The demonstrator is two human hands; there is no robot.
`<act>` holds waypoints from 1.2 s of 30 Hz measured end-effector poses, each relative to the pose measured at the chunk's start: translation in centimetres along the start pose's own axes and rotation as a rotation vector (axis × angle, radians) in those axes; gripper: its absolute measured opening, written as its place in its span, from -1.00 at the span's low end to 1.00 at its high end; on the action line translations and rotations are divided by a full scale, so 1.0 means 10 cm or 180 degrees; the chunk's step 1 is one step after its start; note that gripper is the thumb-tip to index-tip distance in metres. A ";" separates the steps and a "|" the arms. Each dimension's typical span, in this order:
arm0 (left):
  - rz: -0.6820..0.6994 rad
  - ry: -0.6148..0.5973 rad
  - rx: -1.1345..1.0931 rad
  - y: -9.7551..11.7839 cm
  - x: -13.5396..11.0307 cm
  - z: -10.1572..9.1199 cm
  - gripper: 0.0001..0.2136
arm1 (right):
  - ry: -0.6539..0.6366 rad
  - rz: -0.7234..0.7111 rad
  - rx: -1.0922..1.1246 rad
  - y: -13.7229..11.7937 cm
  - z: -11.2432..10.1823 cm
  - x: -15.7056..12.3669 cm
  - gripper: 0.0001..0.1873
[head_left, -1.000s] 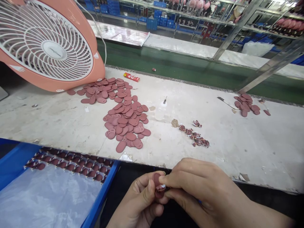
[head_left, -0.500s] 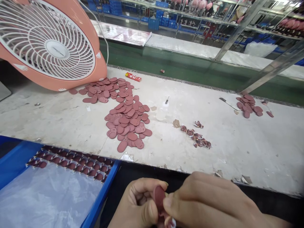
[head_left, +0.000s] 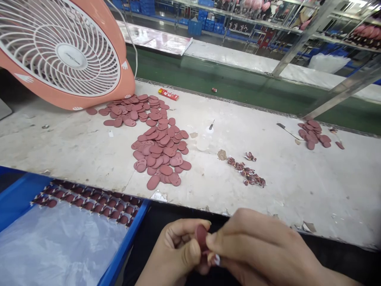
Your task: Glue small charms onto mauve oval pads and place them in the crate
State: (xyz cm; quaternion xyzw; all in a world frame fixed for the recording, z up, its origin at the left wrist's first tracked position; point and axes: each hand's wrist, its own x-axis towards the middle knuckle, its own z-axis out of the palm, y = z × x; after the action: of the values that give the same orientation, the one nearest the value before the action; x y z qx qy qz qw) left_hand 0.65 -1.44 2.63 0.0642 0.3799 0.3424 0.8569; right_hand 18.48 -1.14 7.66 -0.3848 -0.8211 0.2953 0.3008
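Note:
My left hand (head_left: 174,252) and my right hand (head_left: 256,246) meet at the bottom of the view, below the bench edge. Both pinch a flat maroon oval piece (head_left: 201,238) between thumb and fingers. A small white bit (head_left: 217,260) shows beneath it, partly hidden by my fingers. Beyond my hands, a heap of similar oval pieces (head_left: 159,153) lies on the white bench (head_left: 291,198). A cluster of small maroon and white parts (head_left: 247,172) lies to its right.
A pink desk fan (head_left: 68,51) stands at the bench's far left, with more ovals (head_left: 133,110) against its base. A blue tray (head_left: 125,234) holds rows of small maroon parts at lower left. A plastic bottle (head_left: 204,139), a blade (head_left: 286,131) and another oval pile (head_left: 311,134) sit on the bench.
My hands have dropped lower in view and the oval piece now stands more upright between them. The whole scene has shifted slightly as my head turned.

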 end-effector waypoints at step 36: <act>0.0084 0.0281 -0.0379 -0.02 0.08 -0.03 -0.84 | -0.0057 0.0480 0.0448 0.17 0.08 0.15 -0.80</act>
State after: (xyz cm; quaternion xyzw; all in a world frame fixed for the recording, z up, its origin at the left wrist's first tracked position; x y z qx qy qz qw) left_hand 0.96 -1.09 1.86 0.0030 0.3954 0.3781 0.8371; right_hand 17.94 0.77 6.30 -0.4207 -0.7697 0.3775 0.2966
